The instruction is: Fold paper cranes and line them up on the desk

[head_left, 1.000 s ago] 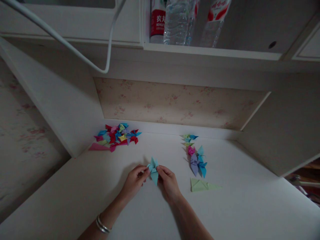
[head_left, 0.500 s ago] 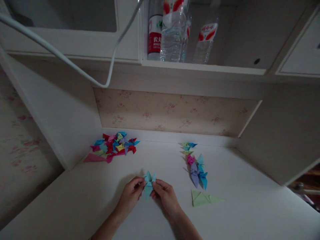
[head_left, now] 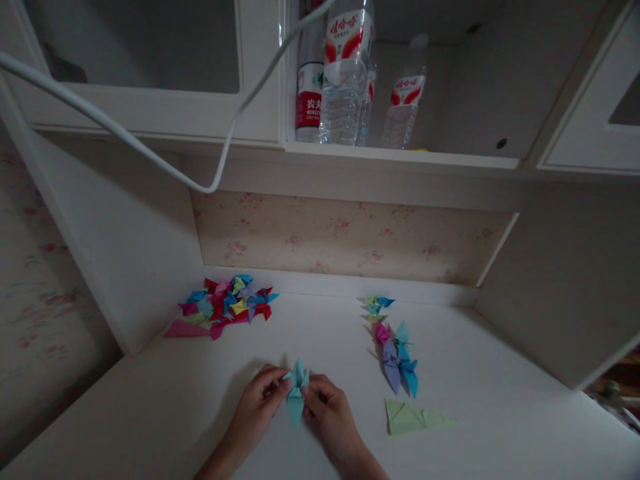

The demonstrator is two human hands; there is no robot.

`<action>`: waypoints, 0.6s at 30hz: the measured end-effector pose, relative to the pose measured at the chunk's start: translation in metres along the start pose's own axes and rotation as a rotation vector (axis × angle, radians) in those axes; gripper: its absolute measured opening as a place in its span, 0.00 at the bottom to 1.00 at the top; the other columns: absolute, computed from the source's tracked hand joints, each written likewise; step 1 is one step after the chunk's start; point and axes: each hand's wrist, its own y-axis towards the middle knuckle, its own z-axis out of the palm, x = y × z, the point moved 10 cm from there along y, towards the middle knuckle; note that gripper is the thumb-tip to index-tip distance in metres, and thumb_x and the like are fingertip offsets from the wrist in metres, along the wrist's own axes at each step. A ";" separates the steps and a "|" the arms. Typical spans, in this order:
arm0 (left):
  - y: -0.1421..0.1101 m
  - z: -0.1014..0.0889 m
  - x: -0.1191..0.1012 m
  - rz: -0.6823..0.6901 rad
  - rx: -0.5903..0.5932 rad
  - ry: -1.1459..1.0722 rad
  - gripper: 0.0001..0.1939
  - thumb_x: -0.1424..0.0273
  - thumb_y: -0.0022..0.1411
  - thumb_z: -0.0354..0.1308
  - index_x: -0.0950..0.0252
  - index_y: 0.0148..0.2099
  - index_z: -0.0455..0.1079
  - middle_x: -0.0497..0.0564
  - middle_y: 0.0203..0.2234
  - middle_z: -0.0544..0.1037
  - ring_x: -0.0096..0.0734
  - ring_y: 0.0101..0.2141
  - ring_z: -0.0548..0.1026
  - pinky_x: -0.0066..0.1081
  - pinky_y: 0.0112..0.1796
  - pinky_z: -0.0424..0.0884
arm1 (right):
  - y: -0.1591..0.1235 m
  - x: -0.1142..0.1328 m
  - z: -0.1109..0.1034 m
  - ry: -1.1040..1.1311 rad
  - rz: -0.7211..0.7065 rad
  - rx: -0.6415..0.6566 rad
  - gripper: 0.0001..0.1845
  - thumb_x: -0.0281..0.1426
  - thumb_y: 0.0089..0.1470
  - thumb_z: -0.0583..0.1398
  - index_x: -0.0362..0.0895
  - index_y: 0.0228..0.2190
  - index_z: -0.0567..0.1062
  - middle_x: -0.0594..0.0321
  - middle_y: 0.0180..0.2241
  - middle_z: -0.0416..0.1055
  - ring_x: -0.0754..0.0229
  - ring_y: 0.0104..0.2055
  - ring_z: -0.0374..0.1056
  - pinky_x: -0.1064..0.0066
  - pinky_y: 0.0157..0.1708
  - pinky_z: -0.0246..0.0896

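Note:
A light turquoise paper crane [head_left: 296,402] is held between my two hands above the white desk [head_left: 190,393]. My left hand [head_left: 263,397] pinches its left side between thumb and fingertips. On its right side, my right hand [head_left: 330,403] grips the folded paper with thumb and curled fingers. One wing points up and the other hangs down toward me. A pale green folded paper [head_left: 410,418] lies flat to the right of my right hand. Beyond it rests a group of paper cranes, among them a purple crane [head_left: 391,365] and a blue crane [head_left: 409,373].
A heap of colourful paper cranes [head_left: 233,301] sits at the back left. Overhead, a shelf [head_left: 400,157] carries several plastic bottles [head_left: 345,87]. A white bent rod or cable [head_left: 150,157] crosses the upper left. Side panels flank the desk.
The view has tilted up slightly, so everything sits lower in the picture. The turquoise crane's wings now look more spread, one up and one down. Both hands keep hold of it.

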 end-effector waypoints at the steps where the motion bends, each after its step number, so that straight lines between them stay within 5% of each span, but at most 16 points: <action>1: -0.001 -0.002 -0.004 0.019 -0.016 0.014 0.19 0.53 0.55 0.58 0.65 0.38 0.74 0.48 0.27 0.70 0.22 0.19 0.63 0.23 0.19 0.58 | 0.000 0.000 0.000 -0.026 -0.002 0.001 0.15 0.40 0.53 0.62 0.41 0.24 0.76 0.63 0.29 0.64 0.66 0.26 0.59 0.74 0.25 0.52; 9: -0.007 -0.009 -0.024 0.072 -0.088 0.051 0.19 0.53 0.56 0.57 0.66 0.33 0.74 0.49 0.26 0.71 0.26 0.24 0.67 0.23 0.25 0.63 | 0.000 0.001 0.002 -0.099 0.044 -0.024 0.16 0.41 0.51 0.62 0.41 0.22 0.76 0.65 0.25 0.64 0.66 0.25 0.59 0.74 0.25 0.52; 13: -0.004 -0.005 -0.019 0.104 -0.046 0.125 0.16 0.57 0.58 0.56 0.65 0.33 0.73 0.48 0.27 0.71 0.29 0.29 0.70 0.24 0.30 0.66 | -0.001 -0.002 -0.001 -0.016 0.099 -0.079 0.17 0.42 0.46 0.65 0.40 0.21 0.75 0.67 0.22 0.63 0.67 0.23 0.58 0.75 0.23 0.52; 18: -0.002 0.000 0.000 0.022 -0.003 0.198 0.17 0.56 0.59 0.55 0.64 0.40 0.71 0.47 0.25 0.72 0.28 0.24 0.70 0.24 0.25 0.66 | 0.000 -0.007 -0.006 0.182 0.143 -0.174 0.20 0.45 0.45 0.65 0.39 0.25 0.76 0.68 0.18 0.63 0.69 0.19 0.56 0.76 0.20 0.50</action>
